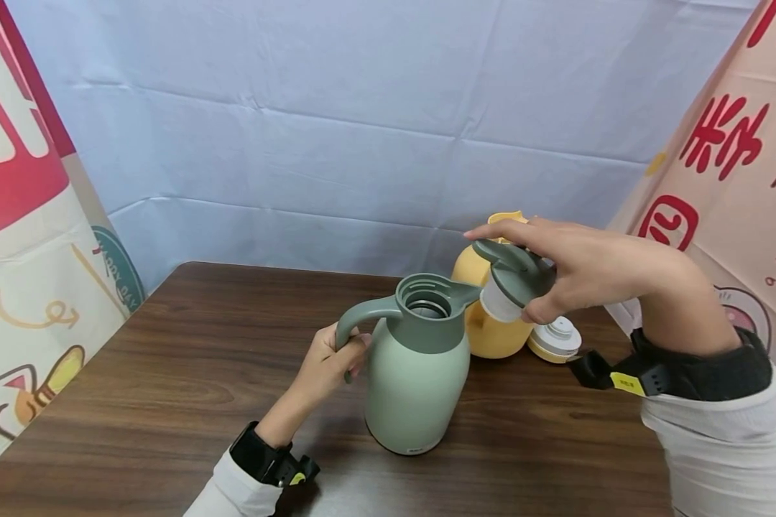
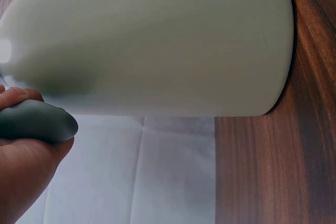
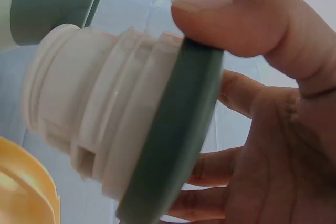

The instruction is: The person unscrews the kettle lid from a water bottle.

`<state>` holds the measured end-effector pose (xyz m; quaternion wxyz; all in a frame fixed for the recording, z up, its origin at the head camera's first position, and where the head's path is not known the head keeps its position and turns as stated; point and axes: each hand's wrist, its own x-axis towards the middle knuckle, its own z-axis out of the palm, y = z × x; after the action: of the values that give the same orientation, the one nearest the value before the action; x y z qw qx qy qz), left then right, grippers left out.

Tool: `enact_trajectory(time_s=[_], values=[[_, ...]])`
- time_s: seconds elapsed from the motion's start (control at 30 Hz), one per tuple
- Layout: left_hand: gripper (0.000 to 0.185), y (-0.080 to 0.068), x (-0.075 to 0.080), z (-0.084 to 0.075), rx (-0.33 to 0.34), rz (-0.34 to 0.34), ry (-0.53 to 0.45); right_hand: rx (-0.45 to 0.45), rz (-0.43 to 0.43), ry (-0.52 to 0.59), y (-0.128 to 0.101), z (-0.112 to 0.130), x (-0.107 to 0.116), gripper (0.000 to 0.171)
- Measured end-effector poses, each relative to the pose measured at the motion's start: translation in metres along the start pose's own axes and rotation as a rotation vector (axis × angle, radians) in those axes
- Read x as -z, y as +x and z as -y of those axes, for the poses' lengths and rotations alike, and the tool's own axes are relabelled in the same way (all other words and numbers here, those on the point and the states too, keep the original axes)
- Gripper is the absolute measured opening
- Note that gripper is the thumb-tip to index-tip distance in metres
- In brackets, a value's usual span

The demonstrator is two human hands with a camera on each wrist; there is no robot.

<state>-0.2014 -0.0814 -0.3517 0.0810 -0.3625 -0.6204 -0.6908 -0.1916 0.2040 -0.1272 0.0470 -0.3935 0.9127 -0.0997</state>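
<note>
A pale green thermos jug (image 1: pixel 414 388) stands upright on the table, its dark green mouth uncovered. My left hand (image 1: pixel 326 366) grips the jug's handle (image 1: pixel 370 310); in the left wrist view the handle's lower end (image 2: pixel 44 121) sits between thumb and fingers. To the right of the spout, my right hand (image 1: pixel 595 266) holds the jug's lid (image 1: pixel 520 276) in the air, tilted, between thumb and fingers. In the right wrist view the lid's white threaded stopper (image 3: pixel 89 93) points toward the jug's neck and stays apart from it.
Behind the green jug stands a yellow jug (image 1: pixel 498 337), partly hidden by the lid and right hand. A white and yellow lid (image 1: pixel 556 337) lies beside it on the brown wooden table (image 1: pixel 220 373). A pale blue cloth (image 1: pixel 284 143) hangs behind, with printed cloths at both sides.
</note>
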Motion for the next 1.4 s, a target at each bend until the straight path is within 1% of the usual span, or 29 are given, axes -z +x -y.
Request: enact_trajectory(time_s=[0.07, 0.17, 0.27, 0.4, 0.5, 0.6, 0.7, 0.83, 0.93, 1.03, 1.3, 1.4], values=[[0.033, 0.0, 0.0, 0.0, 0.005, -0.001, 0.003, -0.013, 0.0, -0.021, -0.003, -0.003, -0.001, 0.088], [0.033, 0.0, 0.0, -0.001, 0.01, -0.007, 0.003, -0.036, 0.01, -0.011, -0.006, -0.006, -0.004, 0.085], [0.033, -0.001, 0.001, 0.0, 0.017, -0.013, 0.0, -0.059, 0.017, -0.005, -0.008, -0.01, -0.009, 0.085], [0.033, -0.001, 0.001, 0.001, 0.004, -0.001, 0.004, -0.1, 0.02, -0.01, -0.01, -0.014, -0.017, 0.084], [0.033, -0.002, 0.001, 0.002, -0.006, 0.004, 0.005, -0.104, 0.023, -0.009, -0.01, -0.018, -0.024, 0.082], [0.033, -0.002, 0.0, 0.002, 0.0, 0.002, 0.004, -0.083, 0.035, 0.018, -0.01, -0.021, -0.03, 0.079], [0.033, -0.002, 0.0, 0.002, 0.006, -0.003, -0.003, -0.087, 0.063, 0.046, -0.01, -0.025, -0.036, 0.079], [0.033, -0.002, 0.0, 0.002, -0.002, -0.004, 0.0, -0.126, 0.1, 0.043, -0.009, -0.03, -0.045, 0.081], [0.033, -0.002, 0.0, 0.001, 0.004, -0.005, 0.002, -0.151, 0.11, 0.036, -0.009, -0.033, -0.052, 0.082], [0.033, -0.002, 0.0, 0.001, 0.015, -0.01, 0.0, -0.16, 0.119, 0.04, -0.01, -0.035, -0.057, 0.082], [0.033, -0.001, 0.0, 0.0, 0.004, -0.005, -0.002, -0.164, 0.145, 0.005, -0.011, -0.041, -0.072, 0.078], [0.033, -0.001, 0.0, 0.001, 0.011, -0.005, -0.001, -0.179, 0.16, 0.036, -0.01, -0.045, -0.08, 0.08]])
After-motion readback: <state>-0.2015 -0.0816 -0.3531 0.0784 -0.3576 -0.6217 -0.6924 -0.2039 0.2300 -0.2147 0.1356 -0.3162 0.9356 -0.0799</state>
